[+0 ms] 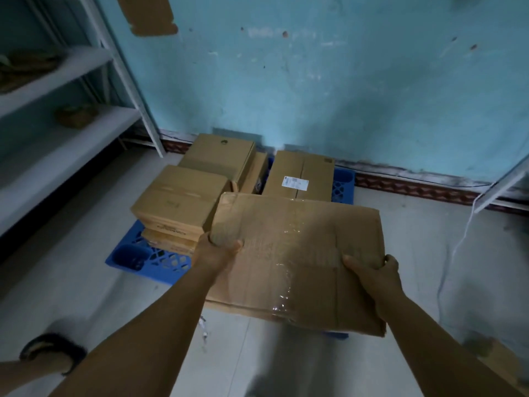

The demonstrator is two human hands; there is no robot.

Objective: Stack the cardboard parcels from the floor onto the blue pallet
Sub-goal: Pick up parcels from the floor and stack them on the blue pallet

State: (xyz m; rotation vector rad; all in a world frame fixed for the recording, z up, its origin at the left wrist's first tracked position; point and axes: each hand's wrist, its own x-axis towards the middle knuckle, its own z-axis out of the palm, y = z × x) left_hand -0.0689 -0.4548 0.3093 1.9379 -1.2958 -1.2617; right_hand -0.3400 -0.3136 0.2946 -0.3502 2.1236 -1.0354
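My left hand (220,249) and right hand (373,270) clamp opposite edges of a flat parcel (297,262), level above the blue pallet (134,257), likely for the free near corner beside stacked boxes (180,202).

One blue plastic lattice pallet (134,255). One large flat brown cardboard parcel (297,253), gripped by two bare hands: left hand (217,249), right hand (375,267). Four more brown cardboard boxes countable on the pallet: front-left box (180,193), rear-left box (217,153), slim box (256,173) on edge, labelled box (300,173). Thinner ones under the front-left box, number unclear. One white shelf rack (71,64). One sandalled foot (51,353).
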